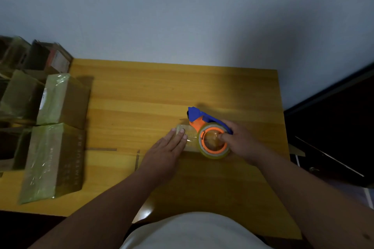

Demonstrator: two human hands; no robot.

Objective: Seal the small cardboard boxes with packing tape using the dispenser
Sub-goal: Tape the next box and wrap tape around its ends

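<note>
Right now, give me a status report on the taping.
Left hand flat on small box. Right hand grips tape dispenser against the box. Nothing in the way; taped boxes stacked left.

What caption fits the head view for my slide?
Left hand presses a small box flat on the table while right hand holds the tape dispenser.

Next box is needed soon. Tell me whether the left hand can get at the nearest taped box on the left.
Probably yes: the left hand only rests flat, and bare table lies between it and that box.
</note>
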